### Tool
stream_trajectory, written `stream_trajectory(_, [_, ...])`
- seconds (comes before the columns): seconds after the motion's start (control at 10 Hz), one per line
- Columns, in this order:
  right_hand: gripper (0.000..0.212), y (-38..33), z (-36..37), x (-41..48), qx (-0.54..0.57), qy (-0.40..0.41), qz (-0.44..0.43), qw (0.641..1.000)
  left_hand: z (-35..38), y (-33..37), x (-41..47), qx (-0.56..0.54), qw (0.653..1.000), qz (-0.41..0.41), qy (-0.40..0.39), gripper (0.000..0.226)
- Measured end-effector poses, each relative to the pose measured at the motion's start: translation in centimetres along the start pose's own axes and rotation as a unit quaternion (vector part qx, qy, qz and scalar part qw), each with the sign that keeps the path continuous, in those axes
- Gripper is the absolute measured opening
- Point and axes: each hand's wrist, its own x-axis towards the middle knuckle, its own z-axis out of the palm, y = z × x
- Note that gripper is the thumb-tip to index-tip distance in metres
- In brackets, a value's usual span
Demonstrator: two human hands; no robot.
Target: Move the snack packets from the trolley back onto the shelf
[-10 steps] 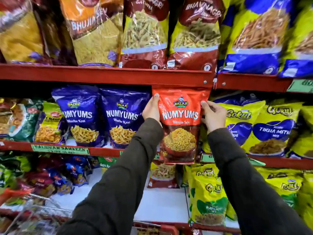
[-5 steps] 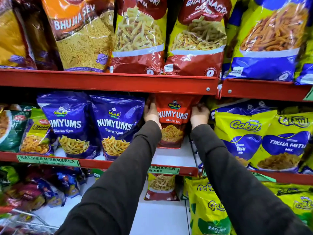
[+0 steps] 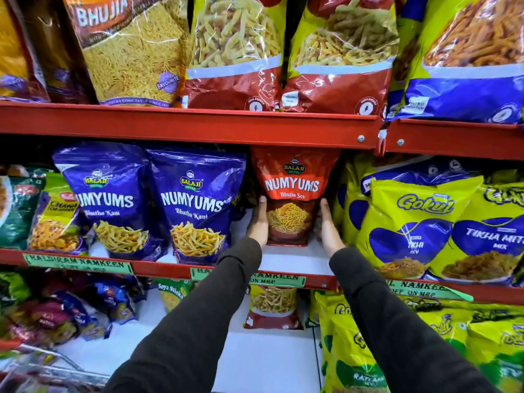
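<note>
Snack packet, red Numyums (image 3: 292, 191), stands upright on middle shelf (image 3: 292, 260), set back from the front edge w/ bare white board in front. Blue Numyums packet (image 3: 195, 205) is just to its left, yellow Gokul packets (image 3: 411, 222) to its right. Left hand (image 3: 258, 222) lies flat vs the packet's lower left side, right hand (image 3: 329, 228) flat vs lower right; fingers straight and together, packet pressed btwn both palms. Trolley (image 3: 37, 367) shows at bottom left, blurred.

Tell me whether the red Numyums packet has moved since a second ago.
Yes. The red packet went back and down: it overlapped the shelf's price strip then, and now stands on the shelf behind it.
</note>
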Motion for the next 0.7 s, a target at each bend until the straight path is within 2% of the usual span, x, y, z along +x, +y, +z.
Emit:
stream_trajectory(0.1, [0.115, 0.0, -0.1, -1.9, -0.045, 0.023, -0.010, 0.999, -1.0, -1.4, 0.1, 0.049, 0.999, 0.013, -0.005, 0.101])
stream_trajectory(0.2, [0.114, -0.7, 0.1, -5.4, -0.081, 0.029, -0.016, 0.996, -2.1, -3.0, 0.1, 0.073, 0.997, 0.027, -0.006, 0.097])
stream_trajectory(0.3, [0.090, -0.7, -0.1, -8.1, -0.096, 0.038, -0.029, 0.994, -2.3, -0.9, -5.6, 0.109, 0.992, 0.065, -0.005, 0.076])
stream_trajectory(0.4, [0.086, 0.2, -0.7, -8.8, -0.108, 0.054, -0.044, 0.992, -2.5, -0.5, -8.2, 0.129, 0.988, 0.084, 0.005, 0.060])
stream_trajectory(0.5, [0.098, -0.3, -1.0, -10.4, -0.132, 0.044, -0.048, 0.989, -2.7, -0.5, -9.6, 0.155, 0.984, 0.086, 0.020, 0.057])
stream_trajectory(0.6, [0.084, -1.1, -0.3, -12.2, -0.174, -0.002, -0.052, 0.983, -2.8, -0.5, -9.6, 0.153, 0.984, 0.091, 0.011, 0.056])
stream_trajectory(0.7, [0.067, -2.4, -0.6, -14.1, -0.179, -0.020, -0.066, 0.982, -3.4, -1.5, -10.1, 0.180, 0.974, 0.127, 0.060, 0.053])
